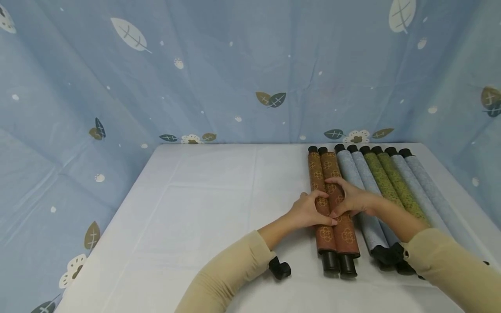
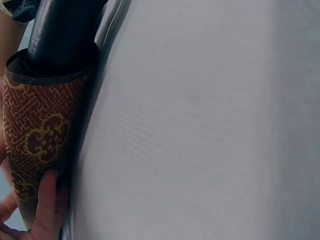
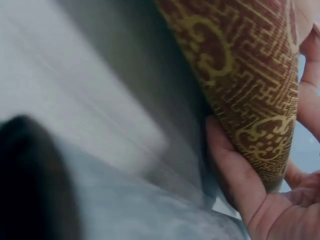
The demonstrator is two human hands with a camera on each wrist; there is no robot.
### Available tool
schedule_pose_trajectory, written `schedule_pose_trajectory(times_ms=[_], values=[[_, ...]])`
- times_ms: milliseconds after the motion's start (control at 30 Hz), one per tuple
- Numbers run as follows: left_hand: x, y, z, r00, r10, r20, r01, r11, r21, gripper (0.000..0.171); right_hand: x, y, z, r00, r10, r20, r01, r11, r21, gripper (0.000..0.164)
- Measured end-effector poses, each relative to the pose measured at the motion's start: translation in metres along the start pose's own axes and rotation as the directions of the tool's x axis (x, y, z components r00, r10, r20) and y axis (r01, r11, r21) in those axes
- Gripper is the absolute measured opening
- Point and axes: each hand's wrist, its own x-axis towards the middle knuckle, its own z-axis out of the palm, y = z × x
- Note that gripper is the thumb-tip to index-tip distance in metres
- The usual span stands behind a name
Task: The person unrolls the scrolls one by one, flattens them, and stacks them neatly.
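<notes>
Two reddish-brown scrolls with gold patterns lie side by side on the table, black knobs at their ends. My left hand (image 1: 307, 211) grips the left brown scroll (image 1: 325, 234) around its middle, thumb across the top and fingers over the far side. Around the right brown scroll (image 1: 347, 237) curl the fingers and thumb of my right hand (image 1: 354, 200), its thumb tip close to the left thumb. In the left wrist view, fingers (image 2: 46, 205) lie along the patterned roll beneath its black end. The right wrist view has fingers (image 3: 240, 172) pressed under the brown roll's edge.
To the right lie pale blue scrolls (image 1: 369, 228), green scrolls (image 1: 391, 187) and more grey-blue scrolls (image 1: 426, 191), all in a slanted row. White cloth covers the table (image 1: 195, 217). A blue leaf-print curtain (image 1: 219, 78) hangs behind. Black wrist gear (image 1: 279, 268) sits by the left sleeve.
</notes>
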Motion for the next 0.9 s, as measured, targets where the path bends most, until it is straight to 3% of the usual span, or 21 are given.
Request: schedule_pose_trajectory(times_ms=[167,533,767,900], values=[[-0.004,-0.003,-0.001,1.0,0.017,0.008,-0.017,1.0,-0.015,0.069,-0.003,0.004,0.005,0.999,-0.006,-0.037,0.005,1.0,-0.028,0.109],[-0.014,-0.008,-0.007,0.999,0.016,0.035,-0.015,1.0,-0.02,0.071,0.0,0.001,0.014,0.999,-0.017,-0.028,0.017,1.0,0.001,0.109],[-0.024,-0.011,-0.016,0.999,0.011,0.046,-0.011,1.0,0.005,0.071,0.003,-0.007,0.023,0.994,-0.094,-0.061,0.088,0.991,-0.097,0.107],[-0.029,-0.013,-0.021,0.999,0.013,0.041,-0.014,1.0,0.021,0.073,0.005,-0.011,0.03,0.993,-0.092,-0.068,0.084,0.99,-0.11,0.107]])
